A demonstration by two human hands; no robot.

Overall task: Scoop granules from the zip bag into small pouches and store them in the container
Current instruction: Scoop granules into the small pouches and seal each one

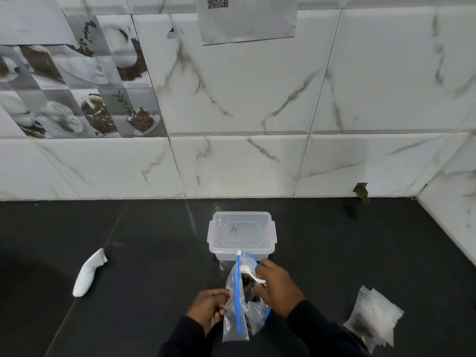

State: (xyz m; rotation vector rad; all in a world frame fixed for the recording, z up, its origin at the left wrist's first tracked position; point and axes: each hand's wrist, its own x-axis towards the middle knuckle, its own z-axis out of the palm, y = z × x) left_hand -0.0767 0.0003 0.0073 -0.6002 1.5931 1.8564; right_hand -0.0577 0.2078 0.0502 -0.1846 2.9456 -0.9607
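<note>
A clear zip bag (235, 323) with a blue zip strip stands open at the bottom centre, dark granules inside. My left hand (210, 307) pinches its left edge. My right hand (277, 286) grips a small white plastic spoon (248, 273) whose bowl sits at the bag's mouth. Just behind the bag stands a clear plastic container (242, 237) with its lid on. A pile of small frosted pouches (373, 319) lies to the right on the counter, some showing dark contents.
The black countertop (144, 253) meets a white marble-tiled wall at the back and on the right. A white handheld device (88, 273) lies on the counter at the left. A paper with a QR code hangs on the wall.
</note>
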